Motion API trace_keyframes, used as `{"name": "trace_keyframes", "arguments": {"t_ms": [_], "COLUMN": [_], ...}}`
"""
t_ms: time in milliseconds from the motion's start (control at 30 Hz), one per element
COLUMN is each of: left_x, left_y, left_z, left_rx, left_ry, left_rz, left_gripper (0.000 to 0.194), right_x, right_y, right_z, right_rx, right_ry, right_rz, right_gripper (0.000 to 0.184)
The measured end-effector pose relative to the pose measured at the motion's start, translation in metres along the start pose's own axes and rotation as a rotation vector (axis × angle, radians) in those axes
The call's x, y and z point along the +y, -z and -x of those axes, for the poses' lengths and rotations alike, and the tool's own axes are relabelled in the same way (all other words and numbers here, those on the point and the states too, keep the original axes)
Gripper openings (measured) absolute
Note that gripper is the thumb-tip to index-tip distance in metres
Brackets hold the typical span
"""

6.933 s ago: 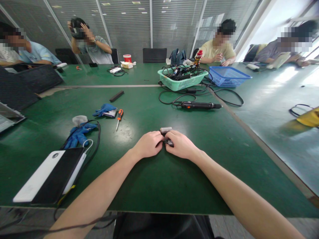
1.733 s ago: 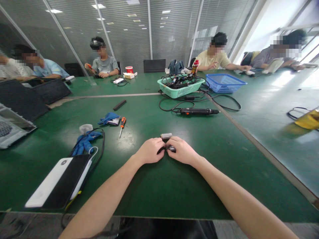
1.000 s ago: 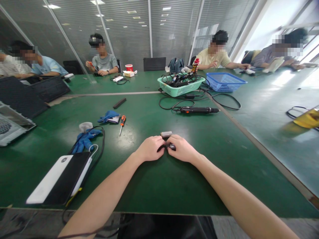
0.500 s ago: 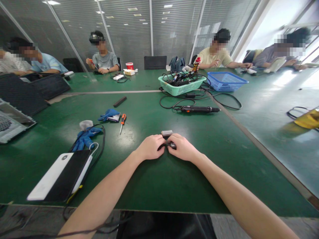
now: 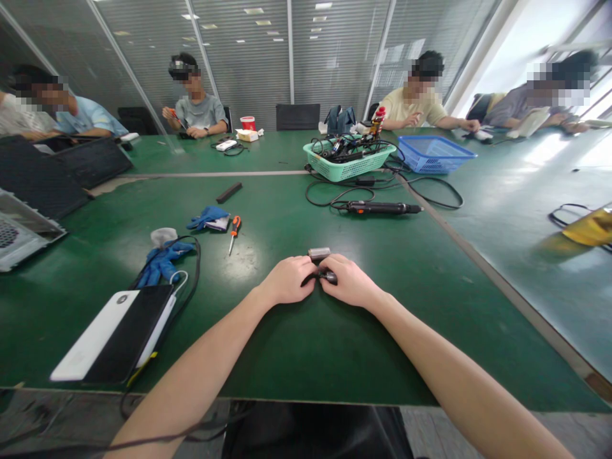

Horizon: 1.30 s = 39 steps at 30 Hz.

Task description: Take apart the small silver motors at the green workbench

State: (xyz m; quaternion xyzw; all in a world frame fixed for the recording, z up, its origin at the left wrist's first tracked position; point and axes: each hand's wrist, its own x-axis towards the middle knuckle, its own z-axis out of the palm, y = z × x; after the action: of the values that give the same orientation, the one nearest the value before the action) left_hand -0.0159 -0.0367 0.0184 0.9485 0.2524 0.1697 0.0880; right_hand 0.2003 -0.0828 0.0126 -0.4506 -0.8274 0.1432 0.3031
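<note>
My left hand point(image 5: 291, 280) and my right hand point(image 5: 348, 280) rest close together on the green table, fingers curled inward. My right hand is closed round a small dark part with a shiny rounded end point(image 5: 329, 276); its kind I cannot make out. The fingers of my left hand are closed at the inner end of the same spot, where something dark shows beneath them, mostly hidden. Just beyond my fingertips a short silver metal cylinder point(image 5: 319, 254) lies on its side. Whether my fingers touch it, I cannot tell.
An orange-handled screwdriver point(image 5: 234, 231), blue gloves point(image 5: 165, 261) and a black-and-white slab point(image 5: 115, 333) with a cable lie left. A black electric screwdriver point(image 5: 382, 208) lies ahead, before a green basket point(image 5: 337, 171) and a blue basket point(image 5: 433, 156). Several people sit around the table point(image 5: 335, 357).
Both hands stay in the same pose over the dark part, and the silver cylinder stays beyond them. The view has shifted slightly. A person opposite has lowered their hands from their headset since the earliest frame.
</note>
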Motion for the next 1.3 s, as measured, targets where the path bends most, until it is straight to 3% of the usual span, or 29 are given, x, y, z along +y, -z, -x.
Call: {"name": "trace_keyframes", "arguments": {"t_ms": [1300], "left_x": [0.0012], "left_y": [0.0022], "left_z": [-0.0008], "left_rx": [-0.006], "left_ry": [-0.008], "left_rz": [-0.021], "left_gripper": [0.015], "right_x": [-0.0012], "right_y": [0.0025], "right_z": [-0.0007], "right_rx": [-0.023], "right_ry": [0.025], "right_rz": [0.026], "right_gripper": [0.011]}}
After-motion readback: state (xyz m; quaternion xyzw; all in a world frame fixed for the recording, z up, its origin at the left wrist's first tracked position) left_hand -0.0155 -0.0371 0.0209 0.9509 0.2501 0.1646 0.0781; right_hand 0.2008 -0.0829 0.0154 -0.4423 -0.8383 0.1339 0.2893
